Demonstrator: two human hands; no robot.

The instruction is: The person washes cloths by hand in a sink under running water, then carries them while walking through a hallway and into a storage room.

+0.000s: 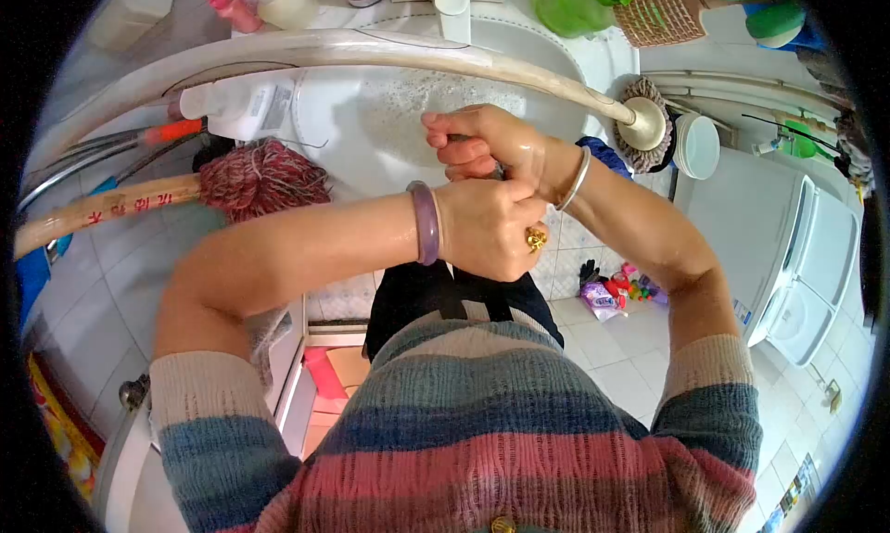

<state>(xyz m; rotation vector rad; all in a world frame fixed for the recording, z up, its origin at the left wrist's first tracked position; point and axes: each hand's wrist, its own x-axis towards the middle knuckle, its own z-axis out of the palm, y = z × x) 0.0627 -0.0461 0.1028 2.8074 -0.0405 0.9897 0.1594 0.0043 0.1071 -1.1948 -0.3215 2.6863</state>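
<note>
Both hands meet in front of the white sink basin (348, 116), which has suds or droplets on its inner surface. My left hand (489, 225), with a purple bangle at the wrist and a gold ring, is closed in a fist. My right hand (491, 144), wet and wearing a silver bangle, has curled fingers and touches the left one. A small dark bit shows between the hands, too hidden to identify. The faucet (454, 9) stands behind the basin.
A long pale handle (371, 49) crosses above the basin. A red mop head (262, 181) and white bottle (246, 107) lie left. Right are a green bottle (572, 6), woven brush (660, 12), white bucket (697, 147) and white appliance (742, 218). Colourful packets (603, 297) lie on the floor.
</note>
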